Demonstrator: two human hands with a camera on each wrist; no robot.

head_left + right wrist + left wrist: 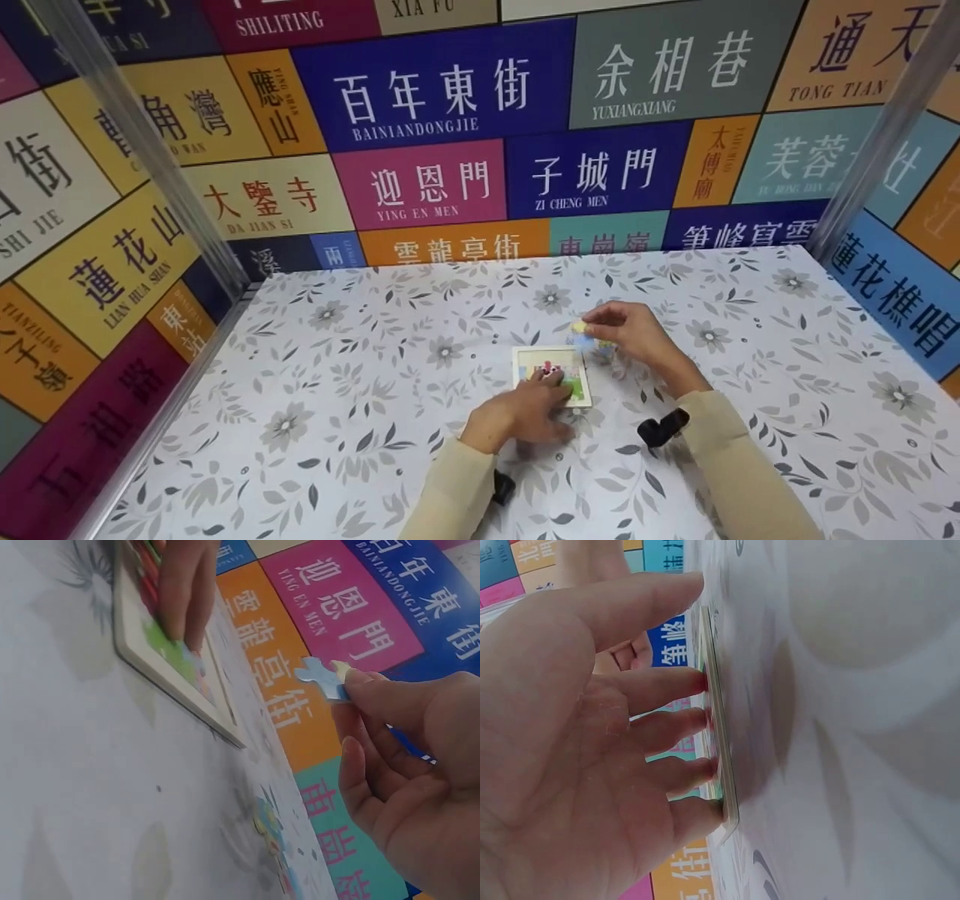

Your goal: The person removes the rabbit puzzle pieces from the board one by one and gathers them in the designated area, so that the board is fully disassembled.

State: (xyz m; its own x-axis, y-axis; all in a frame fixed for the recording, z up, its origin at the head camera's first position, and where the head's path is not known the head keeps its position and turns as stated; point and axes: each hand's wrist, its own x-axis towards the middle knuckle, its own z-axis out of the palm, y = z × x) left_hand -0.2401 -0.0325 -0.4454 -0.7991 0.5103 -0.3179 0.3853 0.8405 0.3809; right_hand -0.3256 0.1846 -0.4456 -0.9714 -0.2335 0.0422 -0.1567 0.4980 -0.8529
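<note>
A small wooden jigsaw tray (552, 349) with a pale rim lies on the cloth, partly filled with a colourful picture. My left hand (525, 411) rests its fingertips on that picture, fingers fairly straight and thumb apart, as the left wrist view confirms. Part of the picture is hidden beneath it. Over the tray's far right side, my right hand (636, 330) pinches a light-blue and yellow jigsaw piece (322, 679) between thumb and forefinger, above the cloth. Below that hand lie several loose jigsaw pieces (271, 832), just right of the tray and partly hidden in the head view.
A white tablecloth (360, 420) with grey flowers and leaves covers the table. Behind it stands a wall (435, 97) of coloured street-name panels. Clear upright posts (877, 135) rise at the table's back corners. A dark wrist device (663, 427) sits by the right sleeve.
</note>
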